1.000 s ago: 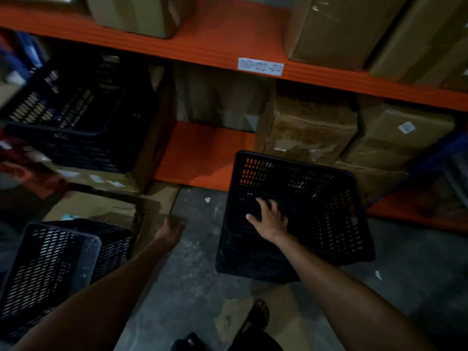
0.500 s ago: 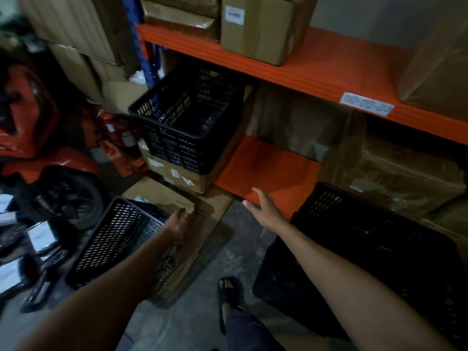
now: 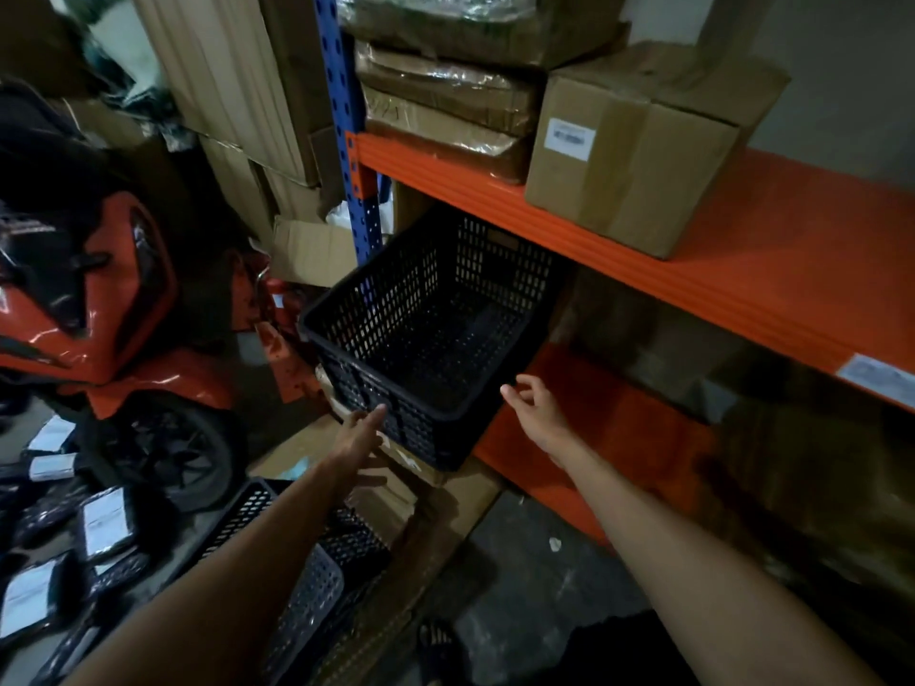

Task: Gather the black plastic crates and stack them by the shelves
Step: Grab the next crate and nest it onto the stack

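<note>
At mid-frame, under the orange shelf (image 3: pixel 742 250), both hands now reach for the upright crate (image 3: pixel 431 334) that sits on a flattened box (image 3: pixel 411 462) beside the blue post (image 3: pixel 346 141). The left hand (image 3: pixel 359 438) is stretched flat, fingers (image 3: pixel 374 418) spread and straight, their tips touching or nearly touching the crate's near wall; it holds nothing. The right hand (image 3: pixel 537 413) is just beside the crate's right corner, fingers loosely curled with thumb and forefinger close together, also empty; whether it touches the rim I cannot tell.

Half a second ago both hands hung lower, over the floor and cardboard, well apart from this crate. A second ago the right palm lay on an overturned crate at lower centre; that one is out of view now, since the head has swung left and up. My reading is that the overturned crate was let go and this one is the next to be gathered, with no grip yet taken.

Lower left, a second crate (image 3: pixel 297 576) lies tipped on the floor beneath the left forearm, near the red scooter (image 3: pixel 99 314). It looks still to be collected.
</note>
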### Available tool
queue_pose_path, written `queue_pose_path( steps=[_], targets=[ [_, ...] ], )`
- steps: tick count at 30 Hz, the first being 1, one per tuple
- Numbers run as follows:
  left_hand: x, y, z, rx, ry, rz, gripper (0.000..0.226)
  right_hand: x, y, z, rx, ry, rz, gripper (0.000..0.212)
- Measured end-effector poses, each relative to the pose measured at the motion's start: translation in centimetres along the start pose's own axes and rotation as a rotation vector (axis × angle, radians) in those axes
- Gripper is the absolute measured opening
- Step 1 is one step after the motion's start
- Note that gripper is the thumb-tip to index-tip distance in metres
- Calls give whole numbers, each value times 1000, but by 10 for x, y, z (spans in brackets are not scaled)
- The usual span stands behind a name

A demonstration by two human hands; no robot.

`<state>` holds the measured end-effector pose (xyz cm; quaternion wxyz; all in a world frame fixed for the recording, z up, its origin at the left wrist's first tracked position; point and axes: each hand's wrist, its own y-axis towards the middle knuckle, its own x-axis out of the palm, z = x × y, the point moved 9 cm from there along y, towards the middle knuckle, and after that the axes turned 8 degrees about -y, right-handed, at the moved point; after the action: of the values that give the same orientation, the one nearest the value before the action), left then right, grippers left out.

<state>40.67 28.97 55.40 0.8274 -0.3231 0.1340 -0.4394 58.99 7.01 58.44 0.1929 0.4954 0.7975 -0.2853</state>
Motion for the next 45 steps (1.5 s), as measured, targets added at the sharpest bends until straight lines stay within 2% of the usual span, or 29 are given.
queue_pose_path(
  steps=[3, 6, 9, 13, 16, 20, 22, 25, 28, 29, 30, 33, 35, 38, 40, 43, 45],
  targets=[
    [5, 30, 31, -9, -87, 75, 68, -21, 61, -13, 55, 98, 64, 58],
    [14, 58, 45, -62, -146, 133, 82, -24, 115, -14, 175, 223, 0, 74],
    [22, 80, 43, -140, -201, 139, 66, -12, 150, -11, 260, 281, -93, 84],
    [27, 98, 26, -244, -160, 54, 53, 3, 168, 0, 288, 206, -48, 77],
    [28, 105, 22, -247, -177, 41, 50, 4, 168, 5, 291, 172, -7, 82],
    [28, 106, 28, -169, -254, 49, 47, 2, 157, 13, 327, 281, -17, 85],
    [17, 103, 27, -141, -291, 58, 44, 3, 143, 15, 341, 297, -47, 92],
    [-7, 90, 22, -120, -281, 80, 23, 5, 118, 19, 322, 204, -71, 93],
    [-39, 75, 11, -111, -225, 65, 13, -9, 89, 17, 309, 264, 100, 54],
    [-53, 68, 8, -103, -192, 62, 11, -17, 75, 16, 321, 321, 176, 49],
    [-72, 54, 0, -93, -152, 69, 10, -20, 51, 20, 345, 374, 229, 53],
    [-111, 35, -11, -60, -84, 107, 9, -30, 8, 29, 396, 541, 255, 82],
    [-140, 11, -11, 1, -22, 104, 12, -28, -43, 35, 426, 593, 295, 91],
    [-171, -14, -7, 50, 54, 62, 11, -26, -113, 47, 503, 615, 362, 88],
    [-181, -32, -2, 66, 76, 2, 17, -29, -157, 55, 510, 644, 430, 77],
    [-178, -58, 5, 97, 110, -96, 27, -50, -223, 65, 530, 585, 553, 55],
    [-171, -76, 16, 143, 135, -125, 25, -81, -263, 68, 527, 330, 646, 53]
  ],
)
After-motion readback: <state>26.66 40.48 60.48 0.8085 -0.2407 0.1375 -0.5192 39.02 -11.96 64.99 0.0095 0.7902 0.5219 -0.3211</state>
